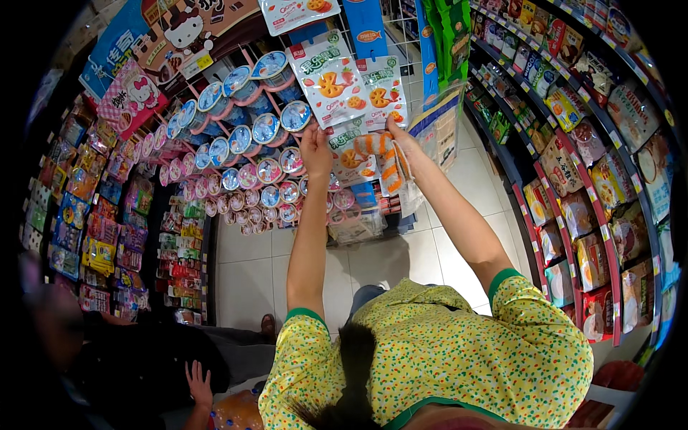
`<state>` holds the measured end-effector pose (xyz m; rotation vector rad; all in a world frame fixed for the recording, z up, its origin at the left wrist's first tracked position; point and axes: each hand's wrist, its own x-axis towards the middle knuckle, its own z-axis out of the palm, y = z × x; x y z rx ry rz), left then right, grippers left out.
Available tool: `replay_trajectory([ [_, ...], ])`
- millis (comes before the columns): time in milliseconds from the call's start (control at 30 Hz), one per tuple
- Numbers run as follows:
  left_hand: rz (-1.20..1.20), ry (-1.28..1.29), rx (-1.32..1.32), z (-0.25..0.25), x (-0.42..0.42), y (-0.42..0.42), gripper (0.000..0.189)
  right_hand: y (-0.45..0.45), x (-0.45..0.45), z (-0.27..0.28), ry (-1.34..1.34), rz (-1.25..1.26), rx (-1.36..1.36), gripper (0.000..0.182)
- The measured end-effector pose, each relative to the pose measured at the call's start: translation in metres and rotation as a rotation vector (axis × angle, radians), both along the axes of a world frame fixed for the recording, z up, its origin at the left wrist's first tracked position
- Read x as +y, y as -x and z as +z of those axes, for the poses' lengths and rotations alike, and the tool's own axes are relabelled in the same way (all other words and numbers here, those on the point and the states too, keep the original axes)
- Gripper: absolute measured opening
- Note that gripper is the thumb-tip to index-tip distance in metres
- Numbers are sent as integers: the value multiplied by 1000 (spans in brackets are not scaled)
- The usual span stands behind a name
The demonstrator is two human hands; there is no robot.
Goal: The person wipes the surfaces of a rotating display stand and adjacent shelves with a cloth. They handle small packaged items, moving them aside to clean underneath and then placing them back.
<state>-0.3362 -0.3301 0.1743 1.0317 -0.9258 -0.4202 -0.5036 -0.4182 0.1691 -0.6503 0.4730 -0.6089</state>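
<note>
A white snack pouch [329, 80] printed with cookies and strawberries is tilted in front of the hanging display. My left hand [316, 151] has its fingers closed at the pouch's lower left corner. To its right is a second, similar pouch [380, 91], partly overlapped by the first. My right hand [404, 144] grips its lower edge, the thumb on the front. An orange-and-grey striped soft item [388, 156] with thin cords hangs by my right hand; what holds it is unclear. Behind and below, another matching pouch [350, 153] shows between my hands.
Rows of lidded cups [241, 138] in pink wire holders stand left of my left hand. Packed shelves [586, 177] curve along the right, and hanging snack packets [102, 215] line the left. A person in dark clothing [145, 365] is close at lower left. Tiled floor [312, 263] lies below.
</note>
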Motion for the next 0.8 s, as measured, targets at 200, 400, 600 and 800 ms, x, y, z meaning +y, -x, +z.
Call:
replay_trajectory([
  [200, 140, -14, -119, -3, 5, 13, 32, -15, 20, 6, 473, -594, 327, 48],
  [400, 500, 11, -407, -5, 32, 55, 40, 2, 27, 22, 999, -1004, 539, 51],
  [600, -8, 147, -154, 4, 59, 86, 47, 74, 81, 31, 573, -497, 276, 42],
  [800, -480, -144, 409, -3, 52, 99, 55, 136, 126, -2, 482, -72, 360, 38],
])
